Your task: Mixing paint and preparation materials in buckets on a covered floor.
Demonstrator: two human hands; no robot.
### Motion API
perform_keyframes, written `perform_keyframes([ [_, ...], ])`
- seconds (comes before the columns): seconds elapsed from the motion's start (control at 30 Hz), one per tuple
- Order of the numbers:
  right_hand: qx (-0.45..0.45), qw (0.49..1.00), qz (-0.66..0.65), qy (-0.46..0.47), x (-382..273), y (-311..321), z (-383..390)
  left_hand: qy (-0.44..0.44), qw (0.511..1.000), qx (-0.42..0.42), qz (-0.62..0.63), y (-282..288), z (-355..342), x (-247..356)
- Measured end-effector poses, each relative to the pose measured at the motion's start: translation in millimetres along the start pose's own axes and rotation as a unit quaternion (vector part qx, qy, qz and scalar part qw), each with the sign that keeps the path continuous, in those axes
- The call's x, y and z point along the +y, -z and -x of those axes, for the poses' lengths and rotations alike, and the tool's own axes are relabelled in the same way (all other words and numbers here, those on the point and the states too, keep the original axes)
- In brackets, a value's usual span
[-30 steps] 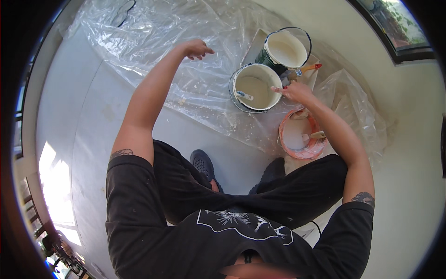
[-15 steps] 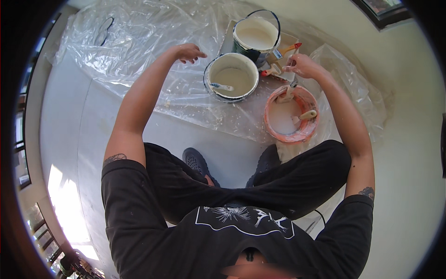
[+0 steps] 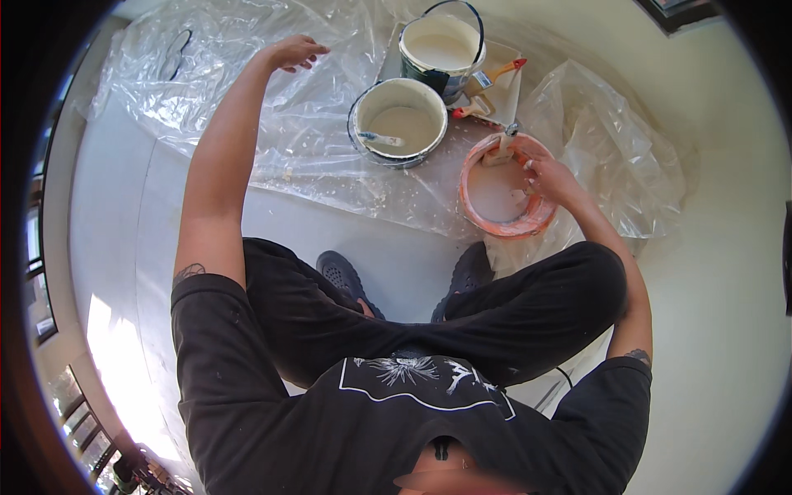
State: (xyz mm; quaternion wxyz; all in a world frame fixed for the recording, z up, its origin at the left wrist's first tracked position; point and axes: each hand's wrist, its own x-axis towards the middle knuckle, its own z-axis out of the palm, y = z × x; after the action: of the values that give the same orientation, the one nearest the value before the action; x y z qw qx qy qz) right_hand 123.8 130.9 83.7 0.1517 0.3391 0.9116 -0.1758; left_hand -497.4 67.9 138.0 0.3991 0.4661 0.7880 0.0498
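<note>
Bare clear plastic floor sheet (image 3: 247, 124) lies open toward its left edge. Toward its right edge, the round white paint bucket (image 3: 398, 122), the handled white paint can (image 3: 440, 47) and the orange plastic bowl (image 3: 502, 188) crowd together.

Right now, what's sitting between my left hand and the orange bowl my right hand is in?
In the head view, the white paint bucket with a stirrer in it, standing on the plastic sheet.

Viewpoint: worn on the person's head, above the lap.
Direction: faced steeply down at the plastic sheet (image 3: 272, 124) on the floor.
Range: close; fisheye bent the rim.
Views: one only.
</note>
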Motion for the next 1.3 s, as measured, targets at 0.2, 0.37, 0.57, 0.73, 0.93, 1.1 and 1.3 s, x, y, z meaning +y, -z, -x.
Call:
perform_keyframes([
  [0.2,0.084,0.991,0.105,0.024,-1,-19,-7,0.044,0.999,-0.011,-0.017,9,20,-35],
  [0.37,-0.103,0.979,0.177,0.015,-2,-28,-1,0.039,0.999,0.006,0.013,16,29,-49],
  [0.57,-0.097,0.994,0.035,-0.037,-6,34,32,0.054,0.998,0.011,0.014,19,27,-63],
  [0.73,-0.069,0.996,-0.022,-0.057,-19,59,51,0.055,0.998,0.001,-0.005,13,16,-60],
  [0.93,-0.024,0.994,-0.073,-0.08,-24,20,51,-0.008,0.999,0.009,-0.053,-6,19,-32],
  [1.1,-0.015,0.988,-0.128,-0.085,-30,24,60,-0.152,0.97,0.053,-0.181,-30,41,19],
  [1.3,0.042,0.97,-0.238,0.009,-62,83,57,-0.179,0.951,0.026,-0.249,-61,72,57],
])
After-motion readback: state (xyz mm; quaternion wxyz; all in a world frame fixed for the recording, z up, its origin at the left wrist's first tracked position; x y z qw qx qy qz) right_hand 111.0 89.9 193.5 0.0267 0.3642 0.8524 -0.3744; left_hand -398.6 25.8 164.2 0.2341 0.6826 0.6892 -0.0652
